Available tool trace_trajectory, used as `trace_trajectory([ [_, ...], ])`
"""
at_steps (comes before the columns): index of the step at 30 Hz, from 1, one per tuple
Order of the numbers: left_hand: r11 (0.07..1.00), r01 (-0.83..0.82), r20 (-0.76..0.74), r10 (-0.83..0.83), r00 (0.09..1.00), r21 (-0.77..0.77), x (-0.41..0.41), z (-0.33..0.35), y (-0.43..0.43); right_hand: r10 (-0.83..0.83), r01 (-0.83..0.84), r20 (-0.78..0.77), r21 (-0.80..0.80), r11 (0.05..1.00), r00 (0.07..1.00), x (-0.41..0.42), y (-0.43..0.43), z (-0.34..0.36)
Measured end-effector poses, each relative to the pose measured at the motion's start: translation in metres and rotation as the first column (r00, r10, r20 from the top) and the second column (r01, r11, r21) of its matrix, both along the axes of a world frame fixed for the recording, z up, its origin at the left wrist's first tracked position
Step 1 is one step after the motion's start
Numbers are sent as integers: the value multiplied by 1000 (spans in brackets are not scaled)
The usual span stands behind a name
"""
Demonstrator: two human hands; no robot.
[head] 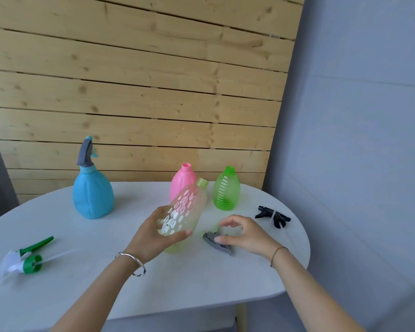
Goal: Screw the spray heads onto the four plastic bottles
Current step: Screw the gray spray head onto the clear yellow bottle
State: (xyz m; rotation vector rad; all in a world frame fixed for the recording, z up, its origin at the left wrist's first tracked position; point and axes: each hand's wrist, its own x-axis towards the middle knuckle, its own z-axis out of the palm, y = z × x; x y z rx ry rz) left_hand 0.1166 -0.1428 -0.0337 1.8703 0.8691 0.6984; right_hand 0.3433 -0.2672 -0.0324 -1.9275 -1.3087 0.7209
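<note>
My left hand grips the clear dimpled bottle round its lower body, tilted with its open neck pointing away, over the white table. My right hand arches over the grey spray head lying on the table, thumb touching it; the blur keeps me from telling whether the fingers have it. The blue bottle stands far left with its head fitted. The pink bottle and green bottle stand open behind. A black spray head lies to the right and a green-and-white spray head near left.
</note>
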Motion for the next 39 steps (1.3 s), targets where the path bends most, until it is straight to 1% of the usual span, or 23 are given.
trace_trajectory([
  [3, 1000, -3, -15, 3, 1000, -1, -8, 0, 1, 31, -21, 140, -67, 997, 990, -2, -1, -5],
  [5, 1000, -4, -20, 4, 1000, -3, -12, 0, 1, 51, -20, 285, -109, 994, 957, -3, -1, -7],
  [6, 1000, -7, -21, 7, 1000, -3, -15, 1, 2, 54, -15, 335, -120, 993, 941, -5, 0, -8],
  [9, 1000, -15, -43, 15, 999, 18, -23, 4, 3, 52, -8, 366, -121, 993, 929, -10, 3, -6],
  [10, 1000, -18, -47, 19, 999, 25, -26, 5, 4, 35, -3, 354, -92, 996, 934, -12, 4, -1],
  [11, 999, -21, -47, 22, 999, 25, -28, 5, 6, -2, 13, 312, -33, 999, 950, -13, 5, 6],
  [12, 999, -26, -45, 27, 999, 21, -31, 6, 7, -46, 33, 238, 56, 998, 970, -16, 7, 17],
  [14, 1000, -26, -53, 27, 998, 11, -35, 5, 10, -89, 86, 3, 253, 964, 996, -21, 9, 45],
  [15, 1000, -28, -63, 28, 998, 13, -37, 5, 12, -71, 112, -133, 336, 935, 989, -24, 10, 61],
  [17, 999, -34, -81, 36, 996, 21, -41, 4, 14, 2, 183, -374, 460, 869, 927, -29, 11, 89],
  [18, 999, -43, -80, 44, 996, 21, -43, 4, 15, 54, 229, -479, 511, 828, 876, -31, 11, 101],
  [19, 999, -52, -75, 53, 996, 16, -45, 4, 17, 114, 277, -571, 551, 787, 813, -32, 11, 111],
  [21, 998, -65, -76, 66, 995, 11, -47, 4, 19, 212, 358, -683, 590, 724, 699, -34, 9, 126],
  [24, 998, -61, -91, 64, 994, 29, -50, 3, 20, 282, 451, -765, 589, 671, 579, -36, 8, 136],
  [26, 998, -55, -95, 57, 994, 31, -52, 1, 19, 297, 497, -797, 571, 653, 525, -37, 7, 137],
  [29, 998, -62, -88, 65, 994, 29, -55, 1, 20, 318, 535, -824, 552, 640, 469, -37, 7, 139],
  [32, 997, -71, -80, 73, 994, 27, -56, 2, 21, 328, 542, -832, 543, 641, 447, -36, 7, 139],
  [39, 996, -87, -96, 90, 991, 37, -56, 0, 23, 321, 536, -842, 528, 659, 434, -36, 10, 136],
])
